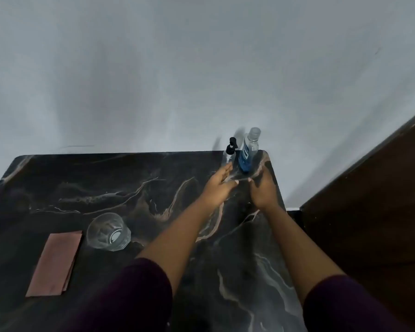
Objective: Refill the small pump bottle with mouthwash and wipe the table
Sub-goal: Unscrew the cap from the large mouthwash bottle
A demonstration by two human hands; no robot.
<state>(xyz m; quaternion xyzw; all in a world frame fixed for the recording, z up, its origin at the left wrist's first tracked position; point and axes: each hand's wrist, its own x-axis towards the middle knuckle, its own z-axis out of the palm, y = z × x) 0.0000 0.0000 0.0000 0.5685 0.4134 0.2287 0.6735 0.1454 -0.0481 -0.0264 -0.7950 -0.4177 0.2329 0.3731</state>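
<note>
A small clear pump bottle (pixel 230 152) with a black pump head stands at the far right corner of the dark marble table (pixel 106 188). Right beside it stands a taller clear mouthwash bottle (pixel 247 152) holding blue liquid in its lower part. My left hand (pixel 219 186) reaches toward the pump bottle, fingers straight, its fingertips just short of the bottle's base. My right hand (pixel 262 190) is stretched out just right of the mouthwash bottle, fingers extended and holding nothing. A folded pink cloth (pixel 55 263) lies flat near the table's front left.
An empty clear drinking glass (pixel 108 232) stands right of the cloth. A pale wall rises behind the table. A dark wooden panel (pixel 374 212) stands close to the table's right edge.
</note>
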